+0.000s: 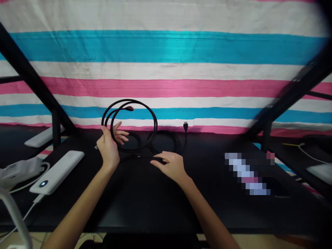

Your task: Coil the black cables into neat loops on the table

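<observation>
My left hand [109, 148] holds a loosely coiled black cable [156, 126] upright above the table, between thumb and index finger. Its other fingers are spread behind the loops. One end of the cable, a dark plug [129, 108], hangs inside the coil near its top. Lower and to the right, my right hand [169, 164] pinches a stretch of cable that runs across from the coil. Behind the hands, more black cable loops [178, 140] lie on the table. A second black plug with a flat metal tip [185, 127] stands up at the back.
The black table [145, 207] backs onto a striped sheet [181, 71]. At left are a white power bank [58, 172] with a lead plugged in, and a white power strip [20, 171]. A pixelated flat object [246, 174] lies at right. Slanted black frame bars [38, 83] flank both sides.
</observation>
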{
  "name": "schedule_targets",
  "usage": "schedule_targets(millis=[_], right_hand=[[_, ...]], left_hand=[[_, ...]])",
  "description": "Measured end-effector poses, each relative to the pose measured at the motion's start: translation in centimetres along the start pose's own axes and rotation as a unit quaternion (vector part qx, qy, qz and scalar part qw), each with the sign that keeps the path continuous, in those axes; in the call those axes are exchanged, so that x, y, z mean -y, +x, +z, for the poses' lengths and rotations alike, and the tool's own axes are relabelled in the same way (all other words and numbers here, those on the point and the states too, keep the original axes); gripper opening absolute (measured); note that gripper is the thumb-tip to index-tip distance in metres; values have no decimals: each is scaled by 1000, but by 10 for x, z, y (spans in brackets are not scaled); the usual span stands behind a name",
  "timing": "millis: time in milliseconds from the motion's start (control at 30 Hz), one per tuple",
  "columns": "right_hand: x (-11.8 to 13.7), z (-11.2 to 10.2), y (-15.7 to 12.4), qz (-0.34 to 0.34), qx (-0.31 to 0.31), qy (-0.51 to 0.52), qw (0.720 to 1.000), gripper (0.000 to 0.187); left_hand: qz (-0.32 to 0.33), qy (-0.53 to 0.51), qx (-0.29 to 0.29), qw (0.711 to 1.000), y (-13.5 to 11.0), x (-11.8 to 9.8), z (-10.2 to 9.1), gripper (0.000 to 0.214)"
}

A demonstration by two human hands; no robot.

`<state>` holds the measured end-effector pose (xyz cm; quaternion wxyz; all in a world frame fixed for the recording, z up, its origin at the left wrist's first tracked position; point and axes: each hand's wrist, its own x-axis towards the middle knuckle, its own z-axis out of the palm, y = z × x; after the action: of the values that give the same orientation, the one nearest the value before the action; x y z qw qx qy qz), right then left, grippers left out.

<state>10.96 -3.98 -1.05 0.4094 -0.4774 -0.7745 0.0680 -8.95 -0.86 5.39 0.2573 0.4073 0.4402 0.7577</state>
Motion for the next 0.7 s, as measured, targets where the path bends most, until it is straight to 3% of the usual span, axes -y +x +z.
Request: schedule_targets(millis=[167,267,400,533,633,700], right_hand=[[-11,-18,8,-41,-153,-47,986,19],[-20,-32,11,-50,-263,-58,962,20],[-31,-50,10,-46,-362,-100,926,16],[-45,-63,9,34,-419,-125,899,21],[-56,-75,15,104,-470,-93,872,28],[-60,-89,23,114,-489,-77,861,31]], left_hand=[[48,52,-90,993,18,-5,-17,66],[56,58,-129,988,31,-11,-30,65],[-6,45,-150,988,41,-19,-51,61],[-51,37,-161,985,48,-23,-72,55],[-26,53,-201,978,52,-22,-88,50],[5,54,-204,977,54,-22,-96,46]])
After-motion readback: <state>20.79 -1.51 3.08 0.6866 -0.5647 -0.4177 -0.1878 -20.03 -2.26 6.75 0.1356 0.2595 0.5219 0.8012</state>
